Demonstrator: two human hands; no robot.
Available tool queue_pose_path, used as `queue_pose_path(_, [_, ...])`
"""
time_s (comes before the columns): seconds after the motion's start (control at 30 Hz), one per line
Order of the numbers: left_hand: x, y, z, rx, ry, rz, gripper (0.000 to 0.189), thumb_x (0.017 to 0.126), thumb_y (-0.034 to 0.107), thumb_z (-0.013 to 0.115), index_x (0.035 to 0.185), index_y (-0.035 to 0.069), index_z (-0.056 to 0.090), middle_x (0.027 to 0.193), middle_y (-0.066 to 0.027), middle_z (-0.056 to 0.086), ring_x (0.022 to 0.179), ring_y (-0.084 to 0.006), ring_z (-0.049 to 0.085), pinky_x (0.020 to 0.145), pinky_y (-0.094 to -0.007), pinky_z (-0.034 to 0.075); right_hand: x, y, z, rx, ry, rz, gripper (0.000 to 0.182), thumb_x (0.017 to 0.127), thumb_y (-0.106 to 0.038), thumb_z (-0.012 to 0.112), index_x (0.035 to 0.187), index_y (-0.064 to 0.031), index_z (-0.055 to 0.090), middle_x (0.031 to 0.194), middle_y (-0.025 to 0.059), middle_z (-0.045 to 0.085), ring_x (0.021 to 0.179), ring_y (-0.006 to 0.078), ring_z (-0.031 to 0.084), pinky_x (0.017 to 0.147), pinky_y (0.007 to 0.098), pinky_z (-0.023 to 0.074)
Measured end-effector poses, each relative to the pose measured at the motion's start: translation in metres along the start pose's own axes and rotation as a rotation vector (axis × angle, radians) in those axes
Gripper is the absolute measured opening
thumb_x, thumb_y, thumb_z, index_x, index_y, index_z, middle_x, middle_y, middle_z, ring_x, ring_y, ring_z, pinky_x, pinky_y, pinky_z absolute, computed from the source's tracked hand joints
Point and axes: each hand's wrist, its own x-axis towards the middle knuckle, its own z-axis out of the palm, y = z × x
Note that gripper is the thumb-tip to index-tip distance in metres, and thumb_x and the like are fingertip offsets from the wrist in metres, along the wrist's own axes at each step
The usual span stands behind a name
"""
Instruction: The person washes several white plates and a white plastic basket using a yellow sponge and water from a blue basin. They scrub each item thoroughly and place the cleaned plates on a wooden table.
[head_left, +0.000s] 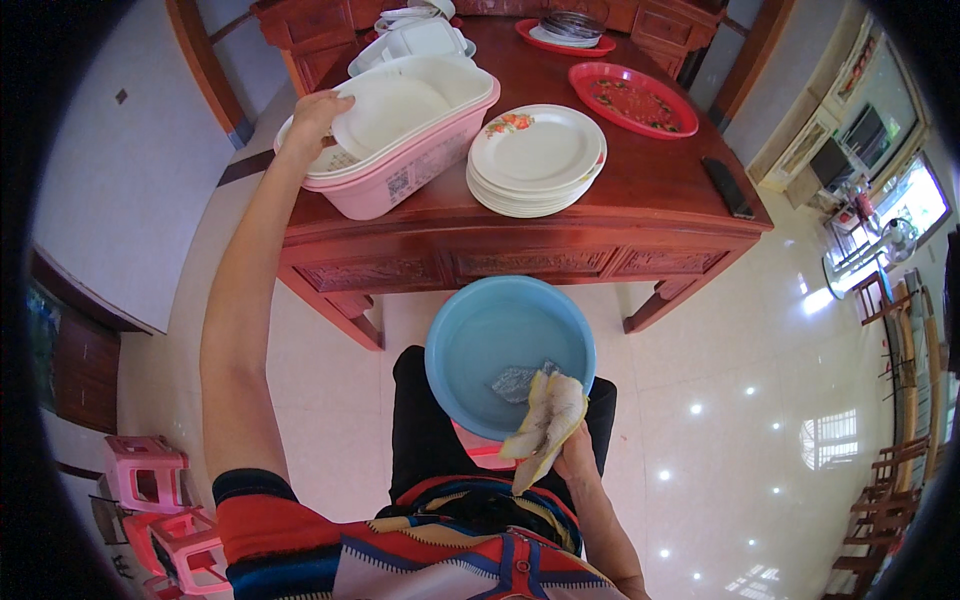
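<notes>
My left hand (315, 120) reaches out to the pink plastic tub (420, 176), its fingers gripping the edge of a white plate (397, 112) that lies inside. A cloth with a yellow-green edge (551, 427) hangs in my right hand (576, 454), over the near rim of a light-blue basin (437, 375). The basin holds water, with a crumpled grey, shiny scrubber or mesh (516, 382) in it. Right of the tub, a stack of white plates (536, 150), the top one with an orange flower print, stands on the dark red wooden table (645, 184).
Behind the tub are white dishes (424, 41). A red tray (637, 101), a phone-like black object (726, 187) and a red tray with stacked plates and lids (566, 34) lie on the table. Pink and red stools (146, 469) stand at the lower left.
</notes>
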Motion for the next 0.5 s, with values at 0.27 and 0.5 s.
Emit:
queue_pose_path(0.27, [-0.078,0.041,0.007,-0.197,0.174,0.709,0.027,0.093,0.019,0.049,0.114,0.001,0.05,0.101,-0.006,0.056,0.092,-0.0111,0.051,0.081,-0.0255,0.042,-0.006,-0.002,-0.001,0.127,-0.24,-0.027,0.05,0.092,-0.024,0.055,0.134,-0.0087,0.034,0.124,0.0049,0.046,0.111,0.0212,0.047,0.094,0.0369,0.0413])
queue_pose_path(0.5, [-0.239,0.02,0.051,-0.054,0.039,0.672,0.031,0.091,0.01,0.048,0.12,-0.001,0.046,0.111,-0.0075,0.052,0.104,-0.0129,0.047,0.093,-0.0285,0.038,0.02,-0.03,0.006,-0.499,-0.177,-0.564,0.052,0.086,-0.023,0.06,0.131,-0.0074,0.038,0.117,0.0058,0.052,0.107,0.0203,0.051,0.09,0.033,0.0425])
